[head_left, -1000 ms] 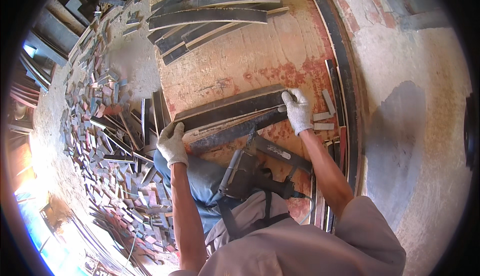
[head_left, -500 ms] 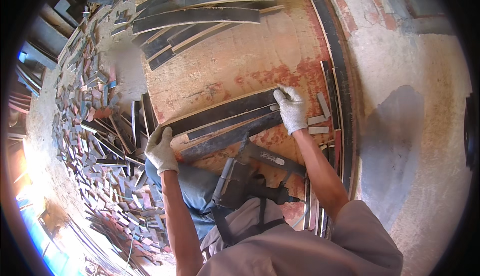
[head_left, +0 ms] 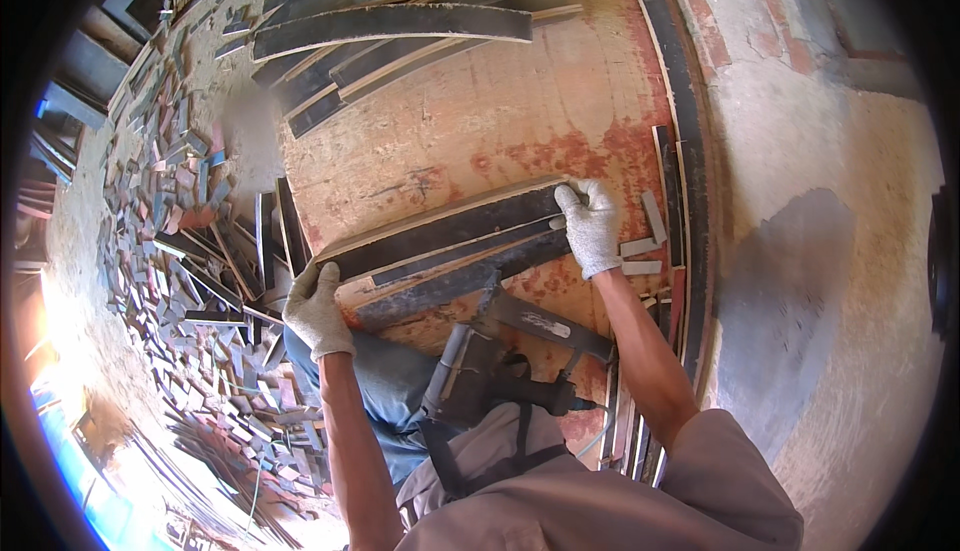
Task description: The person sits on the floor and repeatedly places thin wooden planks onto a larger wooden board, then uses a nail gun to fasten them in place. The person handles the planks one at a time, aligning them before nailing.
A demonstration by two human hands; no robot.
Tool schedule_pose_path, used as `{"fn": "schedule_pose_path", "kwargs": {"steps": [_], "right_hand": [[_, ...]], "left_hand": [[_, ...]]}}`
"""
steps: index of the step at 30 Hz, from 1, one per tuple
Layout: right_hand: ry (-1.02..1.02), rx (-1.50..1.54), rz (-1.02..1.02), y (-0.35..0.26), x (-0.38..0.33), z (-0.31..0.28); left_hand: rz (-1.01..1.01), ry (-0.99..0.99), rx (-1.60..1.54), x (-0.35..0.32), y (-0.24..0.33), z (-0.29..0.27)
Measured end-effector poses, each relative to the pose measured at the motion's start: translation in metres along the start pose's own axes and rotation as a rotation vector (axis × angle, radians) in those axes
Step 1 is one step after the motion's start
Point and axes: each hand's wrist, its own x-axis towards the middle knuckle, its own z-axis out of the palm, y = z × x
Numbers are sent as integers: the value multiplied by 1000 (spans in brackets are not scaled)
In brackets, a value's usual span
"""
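A long black-faced plywood strip [head_left: 440, 229] spans the space between my hands over the board in front of me. My left hand [head_left: 318, 313], in a pale knit glove, closes on its left end, thumb on top. At the other end, my gloved right hand [head_left: 590, 233] pinches the strip between thumb and fingers. Just nearer to me lies another dark strip [head_left: 455, 286] with a bare wood edge, partly covered by the held one. A nail gun [head_left: 480, 356] rests close to my lap, below the strips.
Curved dark plywood strips [head_left: 400, 26] are piled at the far end of the wooden board [head_left: 420, 141]. Small wood blocks [head_left: 640, 247] sit right of my right hand, near long edge strips [head_left: 690, 181]. Countless offcuts [head_left: 240, 371] cover the floor at left. A plastered wall [head_left: 790, 151] bounds the right.
The held strip has tipped slightly, so more of its far edge shows. Both hands keep their hold at its ends. The whole view has shifted a little.
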Motion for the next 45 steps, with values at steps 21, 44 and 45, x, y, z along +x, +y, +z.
{"fn": "schedule_pose_path", "kwargs": {"steps": [21, 44, 45], "right_hand": [[-3, -37, -14, -10, 5, 0], [105, 178, 69, -1, -1, 9], [107, 168, 75, -1, -2, 8]], "left_hand": [[-15, 11, 62, -2, 6, 1], [-58, -14, 137, 1, 17, 2], [-47, -2, 131, 1, 17, 2]]}}
